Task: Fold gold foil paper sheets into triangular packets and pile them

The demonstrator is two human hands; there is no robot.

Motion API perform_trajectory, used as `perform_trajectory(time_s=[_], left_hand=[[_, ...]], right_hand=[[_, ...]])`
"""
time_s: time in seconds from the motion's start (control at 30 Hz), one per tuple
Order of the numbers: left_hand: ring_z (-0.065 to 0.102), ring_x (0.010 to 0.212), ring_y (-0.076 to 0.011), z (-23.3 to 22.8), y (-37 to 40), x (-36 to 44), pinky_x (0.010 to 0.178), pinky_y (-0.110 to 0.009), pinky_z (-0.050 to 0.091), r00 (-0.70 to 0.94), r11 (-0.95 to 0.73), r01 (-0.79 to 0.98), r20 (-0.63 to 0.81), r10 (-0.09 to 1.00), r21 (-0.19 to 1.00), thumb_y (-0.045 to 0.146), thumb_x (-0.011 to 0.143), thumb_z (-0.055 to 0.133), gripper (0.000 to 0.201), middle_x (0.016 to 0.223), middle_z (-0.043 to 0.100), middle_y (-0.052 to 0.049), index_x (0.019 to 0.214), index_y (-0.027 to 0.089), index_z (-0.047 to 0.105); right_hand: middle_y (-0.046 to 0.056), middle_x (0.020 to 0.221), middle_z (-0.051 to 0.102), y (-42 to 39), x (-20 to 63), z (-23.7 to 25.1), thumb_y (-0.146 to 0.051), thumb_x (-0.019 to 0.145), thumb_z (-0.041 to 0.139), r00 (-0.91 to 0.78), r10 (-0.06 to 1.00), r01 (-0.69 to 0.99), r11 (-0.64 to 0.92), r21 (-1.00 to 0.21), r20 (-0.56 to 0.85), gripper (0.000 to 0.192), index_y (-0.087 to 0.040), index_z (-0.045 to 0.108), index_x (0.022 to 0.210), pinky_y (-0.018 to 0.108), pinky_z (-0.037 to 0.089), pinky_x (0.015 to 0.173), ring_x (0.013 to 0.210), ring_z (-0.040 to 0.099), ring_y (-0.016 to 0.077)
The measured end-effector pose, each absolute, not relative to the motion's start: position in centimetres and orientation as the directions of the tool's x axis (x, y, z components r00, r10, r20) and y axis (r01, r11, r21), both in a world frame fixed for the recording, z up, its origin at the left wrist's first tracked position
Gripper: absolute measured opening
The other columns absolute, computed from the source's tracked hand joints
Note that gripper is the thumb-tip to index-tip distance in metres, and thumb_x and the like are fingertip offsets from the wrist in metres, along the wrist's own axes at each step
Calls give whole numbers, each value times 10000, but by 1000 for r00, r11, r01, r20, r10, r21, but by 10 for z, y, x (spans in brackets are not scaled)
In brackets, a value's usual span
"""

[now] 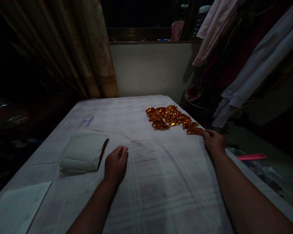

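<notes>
right fingers: curled at the nearest sachet (194,131) by the table's right edge, touching it; couldn't tell if it was pinched
right hand (214,141): rested on the cloth (161,182)
left hand (116,163): loosely curled, held nothing, lay on the cloth just right of the pouch (82,153)
sachets (169,117): gold foil, heaped far right, well apart from the pouch
pouch: pale, folded flat, mouth toward the left hand
paper (17,208): near-left corner, untouched
progress: looked early; heap whole, nothing seen in the pouch
</notes>
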State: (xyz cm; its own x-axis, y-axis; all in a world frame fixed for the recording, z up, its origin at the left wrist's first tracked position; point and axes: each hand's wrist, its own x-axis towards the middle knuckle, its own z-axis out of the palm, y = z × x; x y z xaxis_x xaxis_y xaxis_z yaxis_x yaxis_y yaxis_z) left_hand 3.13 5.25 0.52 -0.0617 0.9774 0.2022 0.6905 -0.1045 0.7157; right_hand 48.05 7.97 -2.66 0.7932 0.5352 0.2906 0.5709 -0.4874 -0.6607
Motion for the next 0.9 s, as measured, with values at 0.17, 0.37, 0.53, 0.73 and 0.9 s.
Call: perform_trajectory(time_s=[0.17,0.37,0.53,0.73,0.9], left_hand=[[649,656,-174,6,52,31,621,-258,412,-66,-101,693,203,977,714,475,908,452,358,702,710,-5,779,225,674],[643,657,-176,7,50,33,617,-257,403,-64,-103,688,201,977,719,479,911,436,377,696,703,-5,781,221,676],[647,670,-176,7,50,33,633,-257,407,-63,-98,690,195,979,717,468,903,438,362,711,715,-7,781,219,671],[655,692,-167,5,51,32,637,-249,400,-61,-97,692,192,980,716,455,917,440,350,721,716,2,782,221,664],[668,697,-159,5,52,32,643,-242,411,-48,-103,693,189,981,713,448,925,428,359,714,714,3,797,213,668]], right_hand=[[138,827,728,79,476,-26,-237,770,586,796,531,572,-502,-649,291,414,-95,758,1118,425,503,810,805,648,293],[139,907,720,70,465,-26,-249,791,521,794,515,584,-502,-638,322,458,-82,706,1175,393,499,789,829,640,280],[119,922,714,66,449,-27,-234,791,520,762,559,625,-504,-596,326,357,-132,725,1065,346,482,759,841,634,261],[117,991,717,74,440,-25,-204,791,551,682,671,707,-502,-498,292,295,-167,771,985,365,484,814,924,643,273],[160,1061,717,74,440,-23,-202,785,543,637,707,747,-468,-472,308,327,-145,780,1003,411,487,860,989,633,317]])
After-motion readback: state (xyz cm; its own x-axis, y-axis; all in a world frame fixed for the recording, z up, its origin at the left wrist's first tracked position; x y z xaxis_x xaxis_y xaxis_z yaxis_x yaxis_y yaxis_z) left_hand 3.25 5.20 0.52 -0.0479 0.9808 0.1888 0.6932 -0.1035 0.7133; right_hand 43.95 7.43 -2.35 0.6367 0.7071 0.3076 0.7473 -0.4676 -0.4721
